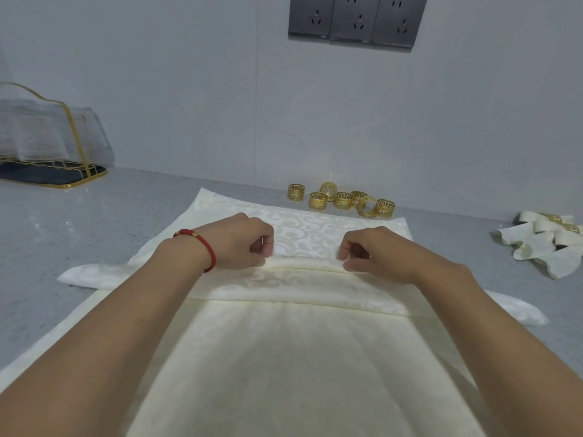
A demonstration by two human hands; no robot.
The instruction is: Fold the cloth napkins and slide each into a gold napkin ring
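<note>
Both hands are working the cream napkin (303, 357), which is lying spread on the grey counter (94, 234) and running from the near edge up toward the far edge. The left hand (243, 244), with a red bracelet (202, 247) on its wrist, is pinching a raised pleat of the cloth between thumb and curled fingers. The right hand (375, 253) is doing the same just beside it, fingers curled and gripping the same fold. The pleated band is stretching across the cloth from the left side to the right. Loose gold napkin rings (342, 200) are sitting in a cluster by the far edge, against the wall. Finished napkins (549, 244), already in rings, are lying near the right edge. A gold wire rack (56, 146) is standing at the far left corner, and grey sockets (358, 18) are showing on the wall.
</note>
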